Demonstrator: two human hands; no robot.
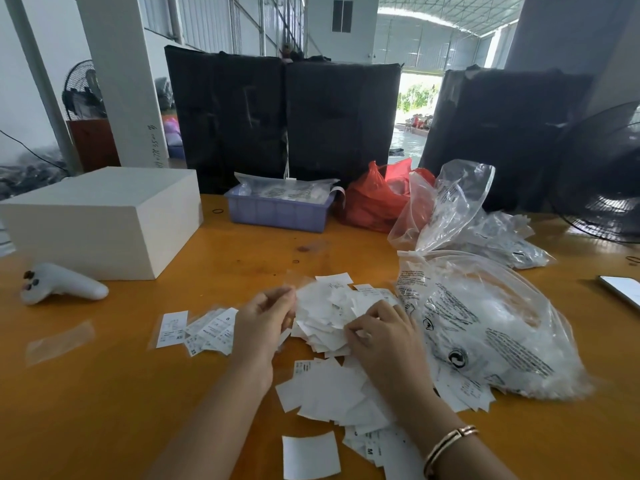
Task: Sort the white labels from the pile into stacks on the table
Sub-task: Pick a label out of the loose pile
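A loose pile of white labels lies in the middle of the orange table. My left hand is at the pile's left edge, its fingers curled and pinching a small clear-sleeved label. My right hand rests on the pile's right side, fingertips pinching at a label. To the left lie sorted labels: a single one and a fanned stack marked S and XS. More labels are spread near me, one lone label at the front.
A big clear printed bag lies right of the pile, other clear bags behind it. A white box, white controller, purple bin, red bag, phone and a fan surround the work area.
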